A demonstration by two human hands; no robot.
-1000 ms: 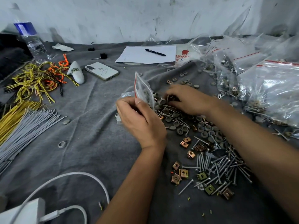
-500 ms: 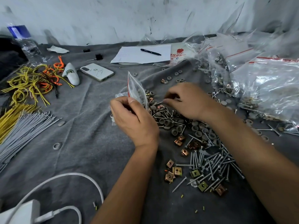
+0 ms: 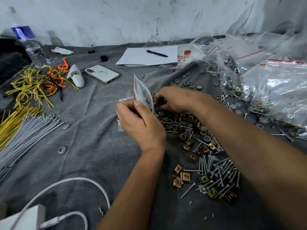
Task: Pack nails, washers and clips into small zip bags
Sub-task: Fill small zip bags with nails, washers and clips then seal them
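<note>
One small zip bag (image 3: 142, 95) is held upright mid-table, pinched by the left hand (image 3: 141, 124); nails (image 3: 217, 171), washers (image 3: 184, 125) and clips (image 3: 181, 177) lie in piles too many to count, right of it. Right hand (image 3: 176, 99) has its fingers curled at the bag mouth, over the washers; can't tell what it's gripping.

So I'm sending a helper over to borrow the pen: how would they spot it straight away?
Look to the far edge of the grey cloth, by the wall. A white sheet of paper lies there, and the black pen rests on top, the only dark slim thing on that sheet.
</note>
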